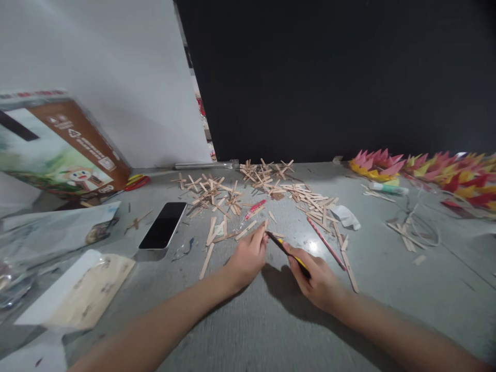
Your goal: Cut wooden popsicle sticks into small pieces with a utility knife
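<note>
A narrow, pale wooden stick (266, 223) is located at the fingertips of the left hand (248, 257), near the centre of the work area; only a short end is exposed. The left grip is narrow, pinching the stick between thumb and fingers. The right hand (318, 283) closes its grip around a slender tool with a yellow-and-black handle (301, 262). The tool's dark end points toward the left fingertips; contact with the stick cannot be determined.

Both hands are positioned above a grey, smooth surface (240, 336). Just beside the right hand lies a red, patterned, slender pencil-like rod (326, 244), with a crumpled white tissue (346, 217) near its upper end. Beyond the hands are a spread of loose, flat wooden sticks (315, 200) and, to the left, a group of crossed wooden-stick pieces (209, 192). A black-screened, rectangular smartphone (163, 226) lies left of these pieces.

At far left, a brown-and-green printed package (93, 139) leans against a white panel (116, 51). At far right, pink-and-yellow pointed paper ornaments (375, 164) rest before a black panel (341, 77), behind a white-and-green cylindrical tube (388, 188).
</note>
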